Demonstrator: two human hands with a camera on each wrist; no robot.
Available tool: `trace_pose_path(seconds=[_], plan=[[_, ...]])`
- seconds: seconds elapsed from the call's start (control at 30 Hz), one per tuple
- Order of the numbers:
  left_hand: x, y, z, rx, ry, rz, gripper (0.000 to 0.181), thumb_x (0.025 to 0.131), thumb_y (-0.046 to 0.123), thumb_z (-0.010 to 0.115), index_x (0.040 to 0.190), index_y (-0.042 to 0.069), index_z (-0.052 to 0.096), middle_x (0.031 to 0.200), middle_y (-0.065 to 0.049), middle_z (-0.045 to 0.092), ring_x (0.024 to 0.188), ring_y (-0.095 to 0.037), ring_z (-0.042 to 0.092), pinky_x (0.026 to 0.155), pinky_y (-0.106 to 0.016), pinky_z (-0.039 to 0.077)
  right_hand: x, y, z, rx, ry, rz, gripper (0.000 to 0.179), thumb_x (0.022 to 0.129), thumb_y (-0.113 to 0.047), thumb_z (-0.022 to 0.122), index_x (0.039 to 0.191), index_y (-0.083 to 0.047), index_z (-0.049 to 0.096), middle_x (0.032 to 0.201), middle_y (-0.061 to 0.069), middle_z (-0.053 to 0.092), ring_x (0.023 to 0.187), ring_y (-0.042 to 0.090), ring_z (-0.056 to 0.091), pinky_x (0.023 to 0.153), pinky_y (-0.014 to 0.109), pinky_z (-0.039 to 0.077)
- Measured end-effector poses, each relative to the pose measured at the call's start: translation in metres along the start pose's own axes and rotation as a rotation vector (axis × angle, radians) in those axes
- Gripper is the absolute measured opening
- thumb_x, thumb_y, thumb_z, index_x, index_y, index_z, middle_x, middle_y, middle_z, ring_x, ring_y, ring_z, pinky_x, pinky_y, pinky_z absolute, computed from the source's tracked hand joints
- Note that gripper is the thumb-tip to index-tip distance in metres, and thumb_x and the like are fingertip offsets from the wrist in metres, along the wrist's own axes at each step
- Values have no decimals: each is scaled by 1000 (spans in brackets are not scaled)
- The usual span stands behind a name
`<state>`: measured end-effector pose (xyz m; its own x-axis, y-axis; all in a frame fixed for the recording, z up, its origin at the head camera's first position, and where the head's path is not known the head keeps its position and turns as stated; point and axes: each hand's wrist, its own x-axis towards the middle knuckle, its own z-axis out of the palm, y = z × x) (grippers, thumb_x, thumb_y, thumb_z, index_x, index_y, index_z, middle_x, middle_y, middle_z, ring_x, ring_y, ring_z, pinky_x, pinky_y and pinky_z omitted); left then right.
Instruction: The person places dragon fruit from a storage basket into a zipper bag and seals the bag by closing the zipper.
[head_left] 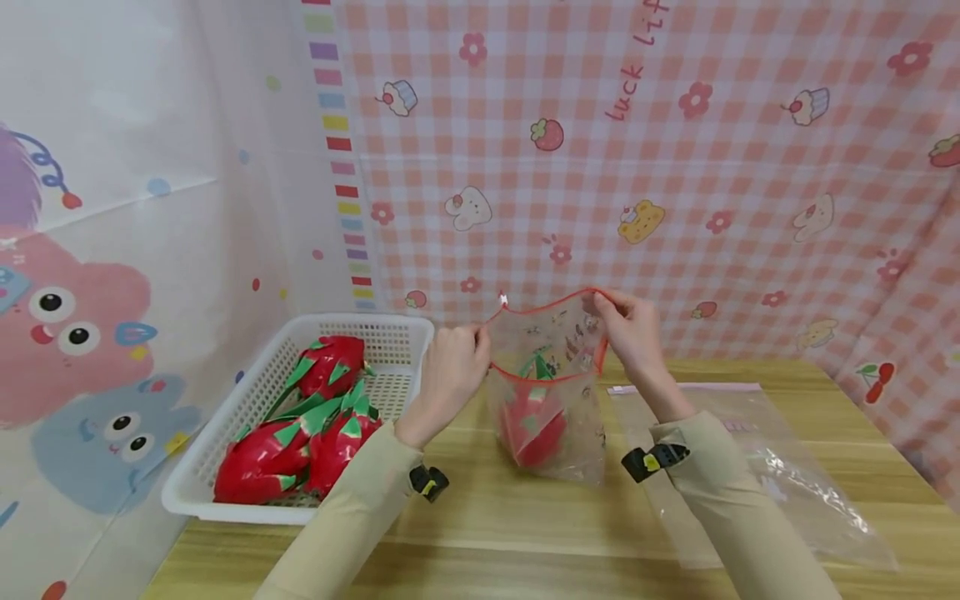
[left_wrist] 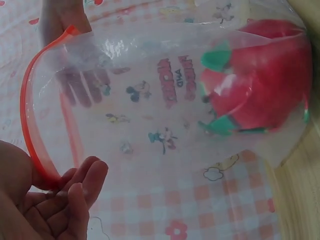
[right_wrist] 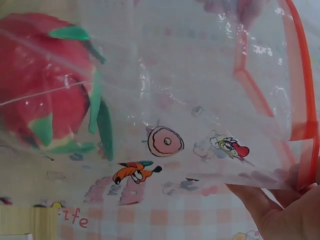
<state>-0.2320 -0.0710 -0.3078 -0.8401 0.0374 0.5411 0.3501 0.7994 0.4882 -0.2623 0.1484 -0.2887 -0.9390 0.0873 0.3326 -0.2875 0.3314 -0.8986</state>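
Observation:
A clear zip bag (head_left: 577,333) with a red-edged mouth and printed cartoon figures stands upright on the table, its mouth spread wide. Inside, low in the bag, is one red dragon fruit (head_left: 534,429) with green scales, seen through the plastic in all views. My left hand (head_left: 453,367) pinches the mouth's left edge between thumb and fingers. On the opposite side my right hand (head_left: 633,333) grips the right edge, its fingertips partly behind the film. In the left wrist view, the red rim (left_wrist: 30,122) curves from one hand to the other.
At the left, a white plastic basket (head_left: 183,467) holds several more dragon fruits (head_left: 262,462). A second clear zip bag (head_left: 795,492) lies flat on the wooden table (head_left: 525,542), partly under the right forearm. A pink checked cloth (head_left: 645,167) hangs behind.

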Motion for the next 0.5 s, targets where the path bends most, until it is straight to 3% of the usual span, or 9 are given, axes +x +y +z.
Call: trace_pose_path(seconds=[0.1, 0.2, 0.37, 0.5], plan=[[3, -1, 0, -32, 15, 16, 49, 99, 16, 41, 50, 13, 41, 41, -1, 44, 34, -10, 35, 36, -19, 23, 6, -2, -2, 23, 21, -33, 35, 100, -21, 48, 124, 1, 61, 116, 23, 66, 94, 3, 68, 85, 19, 53], [3, -2, 1, -30, -22, 3, 47, 98, 17, 42, 51, 14, 42, 42, 0, 42, 35, -10, 35, 37, -19, 23, 3, -2, -3, -53, 13, -69, 35, 99, -22, 49, 124, -1, 62, 115, 21, 67, 102, 15, 68, 80, 17, 53], [-1, -6, 5, 8, -116, -53, 44, 97, 17, 45, 53, 15, 40, 44, 4, 36, 37, -8, 31, 35, -19, 21, -3, 7, 3, -147, -60, -74, 34, 99, -22, 49, 124, -4, 62, 116, 17, 68, 112, 27, 64, 89, 31, 53], [0, -7, 6, 11, -90, -44, 43, 96, 17, 46, 53, 15, 41, 45, 3, 36, 38, -9, 31, 37, -20, 22, -2, 9, 4, -110, -47, -87, 33, 99, -22, 49, 124, -4, 62, 117, 17, 68, 112, 26, 64, 95, 41, 51]])
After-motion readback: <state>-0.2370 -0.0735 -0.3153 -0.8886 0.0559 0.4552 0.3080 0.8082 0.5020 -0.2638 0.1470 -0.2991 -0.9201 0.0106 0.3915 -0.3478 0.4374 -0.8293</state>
